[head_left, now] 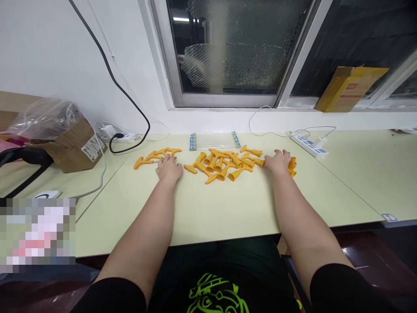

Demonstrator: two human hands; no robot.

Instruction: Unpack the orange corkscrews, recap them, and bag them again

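My left hand (pixel 169 169) rests palm down at the near side of several yellow T-shaped corkscrew handles (pixel 148 158), its fingers apart and holding nothing I can see. Thin metal spirals show faintly on some handles. In the middle lies a loose pile of yellow corkscrews (pixel 211 163), many with bell-shaped sleeves on them. My right hand (pixel 278 161) lies at the right end of this pile, fingers spread over the table. Partly hidden behind it are yellow bell-shaped sleeves (pixel 292 166). Whether its fingertips touch them I cannot tell.
A clear plastic bag (pixel 214 141) with patterned ends lies behind the pile. Power strips with cables stand at the back left (pixel 125 138) and back right (pixel 309 145). A cardboard box (pixel 73 150) is at left, and a yellow box (pixel 350 89) leans against the window.
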